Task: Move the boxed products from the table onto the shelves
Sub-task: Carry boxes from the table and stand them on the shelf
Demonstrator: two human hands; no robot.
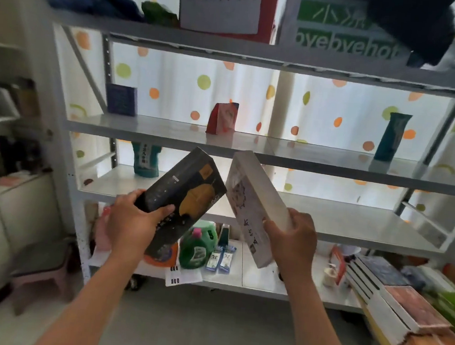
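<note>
My left hand (134,223) grips a dark box with a yellow picture (188,193) by its lower end, tilted up to the right. In my right hand (294,243) is a white box with a grey drawing (251,202), held by its lower right edge and leaning up to the left. The two boxes' top ends nearly meet in front of the white metal shelf unit (331,165), at the height of its two middle shelves. More boxed products (391,302) lie stacked at the lower right.
On the upper middle shelf stand a purple box (121,99), a red pouch (223,118) and a teal tube (393,136). A teal pouch (146,159) sits one shelf lower. A green detergent bottle (199,245) and small packets fill the bottom shelf. A pink stool (42,269) stands at left.
</note>
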